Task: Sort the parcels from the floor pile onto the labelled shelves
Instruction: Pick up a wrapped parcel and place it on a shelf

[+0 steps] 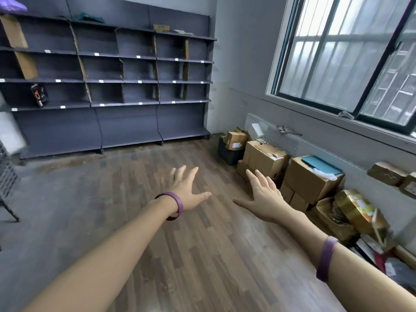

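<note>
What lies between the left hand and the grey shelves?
In the head view, only bare wooden floor lies between the left hand and the shelves.

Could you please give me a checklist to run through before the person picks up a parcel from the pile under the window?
1. Hands free: the left hand and right hand are open with fingers spread and hold nothing: ok.
2. Parcels in sight: cardboard boxes are stacked under the window: ok.
3. Grip on a parcel: neither hand grips a box yet: not ok.
4. Shelf room: the shelves carry only a few items, such as a black package: ok.
5. Reading the shelf labels: white tags, text too small: cannot tell.
</note>
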Tool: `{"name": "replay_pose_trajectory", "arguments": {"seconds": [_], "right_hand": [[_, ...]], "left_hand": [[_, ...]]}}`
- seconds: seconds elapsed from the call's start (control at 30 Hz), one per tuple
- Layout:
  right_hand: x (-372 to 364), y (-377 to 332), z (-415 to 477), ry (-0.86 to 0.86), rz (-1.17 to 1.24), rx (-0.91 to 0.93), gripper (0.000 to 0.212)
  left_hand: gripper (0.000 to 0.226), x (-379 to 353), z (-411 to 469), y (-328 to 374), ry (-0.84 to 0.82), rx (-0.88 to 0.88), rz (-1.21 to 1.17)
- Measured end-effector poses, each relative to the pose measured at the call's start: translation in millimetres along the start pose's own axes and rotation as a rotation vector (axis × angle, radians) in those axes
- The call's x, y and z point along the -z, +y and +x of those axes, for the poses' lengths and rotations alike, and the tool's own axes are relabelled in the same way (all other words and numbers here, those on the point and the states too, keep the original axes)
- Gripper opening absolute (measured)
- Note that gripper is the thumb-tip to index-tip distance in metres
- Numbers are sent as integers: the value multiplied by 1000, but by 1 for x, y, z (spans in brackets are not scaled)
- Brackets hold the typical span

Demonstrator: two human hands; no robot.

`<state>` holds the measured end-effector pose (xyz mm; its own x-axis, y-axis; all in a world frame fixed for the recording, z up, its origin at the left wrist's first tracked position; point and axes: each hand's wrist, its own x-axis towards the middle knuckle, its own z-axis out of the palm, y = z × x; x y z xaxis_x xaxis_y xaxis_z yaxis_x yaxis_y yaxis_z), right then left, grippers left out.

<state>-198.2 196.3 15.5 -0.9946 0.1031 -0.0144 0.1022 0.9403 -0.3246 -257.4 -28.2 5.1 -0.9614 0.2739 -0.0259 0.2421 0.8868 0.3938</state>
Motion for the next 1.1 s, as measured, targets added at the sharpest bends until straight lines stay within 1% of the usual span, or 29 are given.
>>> {"name": "replay_pose_trajectory", "arguments": {"seconds": [0.1, 0.2, 0.4, 0.5, 0.63, 0.83, 0.97, 1.1], "right_hand": [[-2, -7, 42, 1, 24, -1, 94], [-8, -5, 80, -3, 48, -3, 92], [-10, 21, 160, -11, 51, -28, 93], [-5, 40, 217, 1, 43, -21, 94], [2, 64, 303, 21, 25, 15, 95], [17, 94, 432, -49, 38, 67, 94], [30, 109, 501, -54, 30, 84, 93], [32, 118, 562, -57, 30, 83, 93]], "left_hand": [[83, 14, 37, -15, -11, 5, 28], [83, 21, 76, -24, 15, -6, 88], [83, 6, 160, -17, -26, -35, 115], [80, 1, 212, -14, -30, -41, 141], [79, 2, 289, -12, -7, 0, 149], [78, 5, 410, 7, 29, 43, 143], [78, 9, 477, 14, 21, 72, 162], [78, 11, 546, 27, 24, 77, 103]]}}
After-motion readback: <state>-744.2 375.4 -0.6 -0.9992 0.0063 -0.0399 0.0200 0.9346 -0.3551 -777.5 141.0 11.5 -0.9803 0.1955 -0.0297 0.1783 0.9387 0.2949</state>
